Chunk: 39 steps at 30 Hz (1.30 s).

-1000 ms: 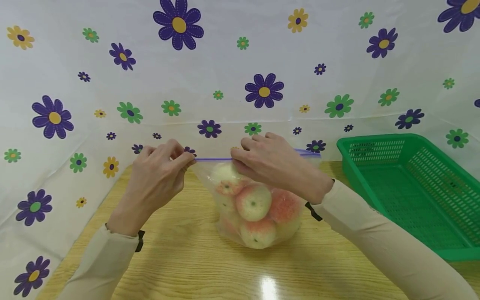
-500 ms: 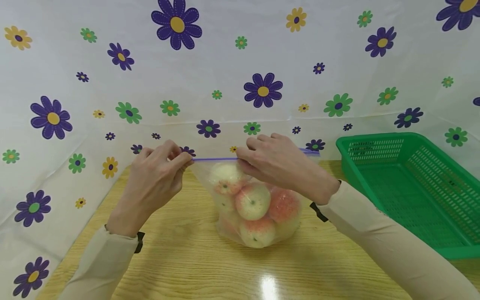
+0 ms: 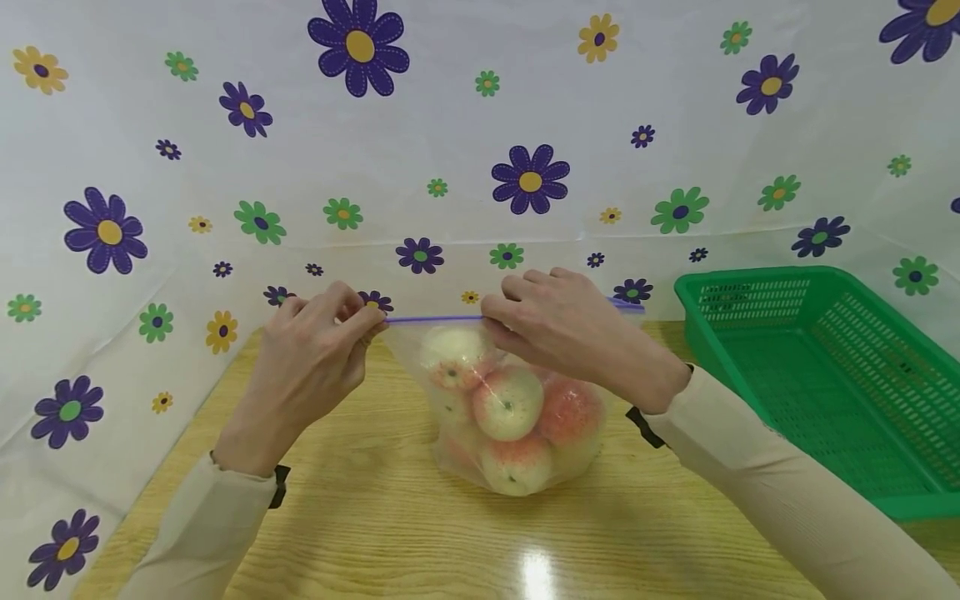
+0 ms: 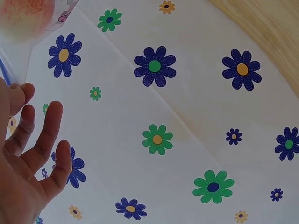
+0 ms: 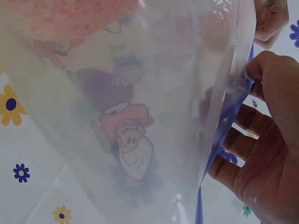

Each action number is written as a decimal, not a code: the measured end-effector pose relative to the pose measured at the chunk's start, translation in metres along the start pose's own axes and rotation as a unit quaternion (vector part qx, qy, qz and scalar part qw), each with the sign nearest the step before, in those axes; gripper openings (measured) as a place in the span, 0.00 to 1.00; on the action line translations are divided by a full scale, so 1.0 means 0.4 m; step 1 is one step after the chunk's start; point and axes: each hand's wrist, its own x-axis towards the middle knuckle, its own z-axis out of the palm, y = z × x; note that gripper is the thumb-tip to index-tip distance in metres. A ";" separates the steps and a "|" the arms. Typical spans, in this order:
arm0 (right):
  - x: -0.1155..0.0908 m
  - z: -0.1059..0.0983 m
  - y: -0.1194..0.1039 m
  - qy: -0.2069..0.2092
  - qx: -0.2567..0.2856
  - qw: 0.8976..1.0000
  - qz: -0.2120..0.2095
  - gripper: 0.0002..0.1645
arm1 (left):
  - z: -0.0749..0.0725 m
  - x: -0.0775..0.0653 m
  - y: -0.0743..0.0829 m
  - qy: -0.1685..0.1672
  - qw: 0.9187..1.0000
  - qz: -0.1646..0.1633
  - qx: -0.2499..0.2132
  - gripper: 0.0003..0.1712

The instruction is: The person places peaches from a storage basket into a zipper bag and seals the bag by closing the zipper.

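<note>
A clear zip bag [image 3: 420,350] full of red-and-cream apples [image 3: 508,404] stands upright on the wooden table. Its purple zip strip [image 3: 435,319] runs across the top, stretched level between both hands. My left hand [image 3: 315,358] pinches the strip's left end between thumb and index finger; in the left wrist view its other fingers [image 4: 53,123] spread away from the bag. Partway along the strip, my right hand [image 3: 562,325] pinches it with thumb and index finger. The strip's right end sticks out beyond that hand. In the right wrist view the bag [image 5: 163,93] shows a printed cartoon figure.
A green plastic basket [image 3: 720,367] with perforated walls stands on the right of the table [image 3: 360,517], beside my right forearm. Behind everything hangs a white flower-print cloth [image 3: 450,108], which also covers the left side.
My right hand has slid a little to the right along the zip strip, showing more purple strip on its left. My left hand keeps its pinch at the left end.
</note>
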 end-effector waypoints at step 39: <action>-0.051 -0.011 0.019 0.015 -0.001 1.000 0.028 0.05 | 0.003 -0.001 -0.002 0.007 1.000 -0.001 0.002 0.06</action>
